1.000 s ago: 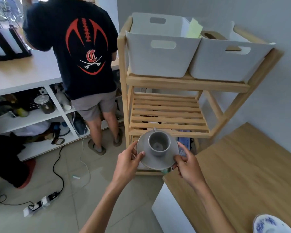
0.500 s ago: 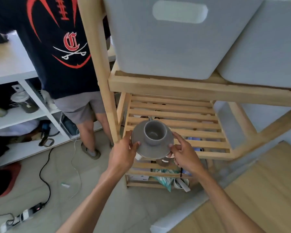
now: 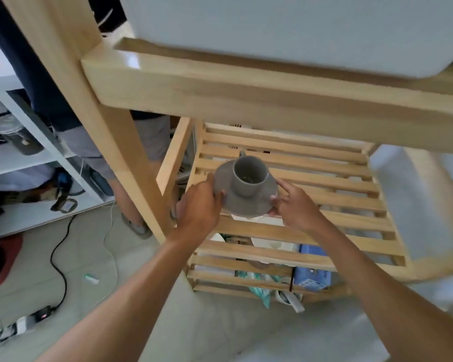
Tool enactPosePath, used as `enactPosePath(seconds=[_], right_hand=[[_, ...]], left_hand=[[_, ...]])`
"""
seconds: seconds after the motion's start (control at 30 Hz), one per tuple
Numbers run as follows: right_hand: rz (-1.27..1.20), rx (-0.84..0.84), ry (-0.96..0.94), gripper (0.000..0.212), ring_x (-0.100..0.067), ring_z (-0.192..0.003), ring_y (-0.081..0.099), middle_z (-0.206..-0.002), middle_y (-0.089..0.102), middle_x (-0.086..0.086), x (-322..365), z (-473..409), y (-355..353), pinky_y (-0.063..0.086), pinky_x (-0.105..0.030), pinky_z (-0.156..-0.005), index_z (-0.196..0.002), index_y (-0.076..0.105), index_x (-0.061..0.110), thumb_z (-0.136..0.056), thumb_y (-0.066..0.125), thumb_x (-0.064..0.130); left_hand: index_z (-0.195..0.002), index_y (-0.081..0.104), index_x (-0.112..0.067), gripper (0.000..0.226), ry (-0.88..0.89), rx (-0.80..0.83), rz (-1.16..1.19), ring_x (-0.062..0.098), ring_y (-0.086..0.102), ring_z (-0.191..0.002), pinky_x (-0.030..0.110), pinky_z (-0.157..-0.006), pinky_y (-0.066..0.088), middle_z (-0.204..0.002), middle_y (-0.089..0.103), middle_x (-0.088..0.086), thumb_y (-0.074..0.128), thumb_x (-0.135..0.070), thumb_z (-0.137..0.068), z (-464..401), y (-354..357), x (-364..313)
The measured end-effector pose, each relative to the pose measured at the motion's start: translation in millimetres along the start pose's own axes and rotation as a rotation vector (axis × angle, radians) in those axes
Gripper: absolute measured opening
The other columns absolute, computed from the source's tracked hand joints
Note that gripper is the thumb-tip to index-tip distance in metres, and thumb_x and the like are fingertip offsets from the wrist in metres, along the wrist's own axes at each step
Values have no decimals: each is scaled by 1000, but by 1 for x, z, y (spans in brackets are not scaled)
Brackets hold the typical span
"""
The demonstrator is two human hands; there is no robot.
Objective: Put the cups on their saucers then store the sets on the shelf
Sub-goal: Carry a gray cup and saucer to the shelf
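Note:
A grey cup (image 3: pixel 249 176) stands upright on a grey saucer (image 3: pixel 242 205), its handle pointing away from me. My left hand (image 3: pixel 200 205) grips the saucer's left rim and my right hand (image 3: pixel 296 205) grips its right rim. The set hovers at the front left of the slatted middle shelf (image 3: pixel 324 189) of a wooden rack. I cannot tell whether the saucer touches the slats.
A white bin (image 3: pixel 298 30) sits on the rack's top shelf, close above my view. The rack's front left post (image 3: pixel 110 142) stands left of my hands. A person (image 3: pixel 94 142) stands behind it. Cables and a power strip (image 3: pixel 26 322) lie on the floor. Bags and boxes fill the bottom shelf (image 3: pixel 272 280).
I have moved in closer to the rack and lower. The cup and saucer, held in both hands, have gone forward over the front of the middle shelf.

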State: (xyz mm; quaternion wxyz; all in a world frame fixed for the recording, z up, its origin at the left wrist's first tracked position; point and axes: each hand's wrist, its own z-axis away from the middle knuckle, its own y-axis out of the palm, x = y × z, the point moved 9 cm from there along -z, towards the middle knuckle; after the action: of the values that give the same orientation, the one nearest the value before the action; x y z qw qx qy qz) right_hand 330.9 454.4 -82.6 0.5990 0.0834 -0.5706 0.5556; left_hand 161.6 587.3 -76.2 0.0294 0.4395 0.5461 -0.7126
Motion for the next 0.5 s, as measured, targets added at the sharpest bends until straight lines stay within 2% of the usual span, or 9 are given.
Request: enactPosePath(seconds=[0.1, 0.2, 0.33, 0.4, 0.5], right_hand=[[60, -5, 19, 58, 2, -45, 59, -79, 68, -2, -4, -17, -1, 38, -14, -36, -154, 36, 30, -102, 53, 12], [118, -5, -23, 55, -7, -57, 59, -72, 65, 5, 1, -30, -2, 43, -23, -51, -153, 39, 31, -102, 51, 14], [297, -31, -87, 53, -24, -82, 64, -98, 69, -6, 11, -45, -2, 48, -33, -64, -154, 37, 31, -103, 46, 21], [399, -41, -98, 52, -29, -88, 63, -109, 67, -8, 10, -56, -1, 53, -38, -72, -153, 34, 34, -102, 42, 27], [512, -30, -91, 54, -34, -89, 64, -109, 64, -11, 11, -72, 2, 57, -44, -78, -153, 27, 34, -100, 37, 37]], left_hand=[[-128, 47, -27, 30, -7, -24, -118, 27, 62, -97, 45, -75, 53, -100, 67, 0, 48, -34, -99, -15, 4, 0], [-132, 47, -22, 34, -13, -39, -133, 28, 62, -100, 41, -72, 48, -104, 68, 3, 46, -32, -100, -26, 7, 1], [-139, 43, -19, 40, 8, -77, -162, 31, 62, -99, 38, -67, 44, -105, 67, 7, 45, -32, -101, -36, 6, -1], [-138, 45, -20, 39, 14, -121, -180, 29, 63, -96, 38, -67, 45, -102, 67, 7, 45, -32, -101, -39, 2, -3], [-136, 48, -21, 37, 32, -174, -192, 27, 64, -93, 42, -72, 53, -98, 68, 5, 46, -34, -101, -46, -2, -5]])
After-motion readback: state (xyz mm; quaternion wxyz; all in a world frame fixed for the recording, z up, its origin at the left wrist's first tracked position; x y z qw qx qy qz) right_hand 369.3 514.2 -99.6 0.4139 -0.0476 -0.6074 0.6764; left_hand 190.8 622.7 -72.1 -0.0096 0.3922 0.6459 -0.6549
